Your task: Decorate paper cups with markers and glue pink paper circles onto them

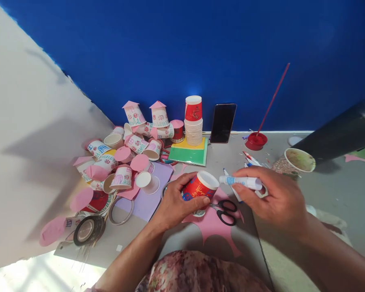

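My left hand (178,200) wraps round a red paper cup (200,188), tilted, its white end facing up and to the right. In my right hand (276,198) is a white glue stick (240,181) with blue print, pinched between thumb and fingers. Its tip points at the cup's rim, and a small gap seems to lie between them. Below the cup, black-handled scissors (226,213) rest on a cut sheet of pink paper (214,231). Part of the scissors' blades is hidden by the cup and my left thumb.
Decorated paper cups (121,176) with pink paper tops pile up at left, beside tape rolls (86,231). A cup stack (194,121) stands on a green-and-yellow pad (188,153). A phone (223,123) leans on the blue wall. Markers (251,158) and a patterned cup (295,162) are at right.
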Demonstrator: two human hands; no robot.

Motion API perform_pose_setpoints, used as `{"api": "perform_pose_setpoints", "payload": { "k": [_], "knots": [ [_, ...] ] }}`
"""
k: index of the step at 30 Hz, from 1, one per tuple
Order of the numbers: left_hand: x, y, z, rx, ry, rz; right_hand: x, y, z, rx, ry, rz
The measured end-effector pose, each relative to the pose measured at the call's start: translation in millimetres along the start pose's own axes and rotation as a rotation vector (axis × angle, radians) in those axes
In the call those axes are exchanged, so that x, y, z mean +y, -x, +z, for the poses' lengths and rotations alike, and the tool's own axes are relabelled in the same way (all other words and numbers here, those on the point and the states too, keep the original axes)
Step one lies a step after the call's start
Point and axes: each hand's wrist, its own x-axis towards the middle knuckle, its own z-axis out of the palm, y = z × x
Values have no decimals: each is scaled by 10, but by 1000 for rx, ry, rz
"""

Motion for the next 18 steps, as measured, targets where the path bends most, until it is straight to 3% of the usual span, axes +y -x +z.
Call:
{"api": "perform_pose_setpoints", "payload": {
  "k": [5, 10, 14, 18],
  "knots": [
    [-38, -110, -82, 187, 156, -10, 202, -34, 62, 46, -290, 473],
    [-134, -299, -164, 340, 208, 20, 494, -116, 146, 7, -1020, 902],
    [-232, -437, -96, 404, 62, 49, 594, -152, 193, -105, -1274, 1005],
    [-350, -506, -5, 389, -143, 9, 599, -127, 243, -137, -1254, 983]
  ]
}}
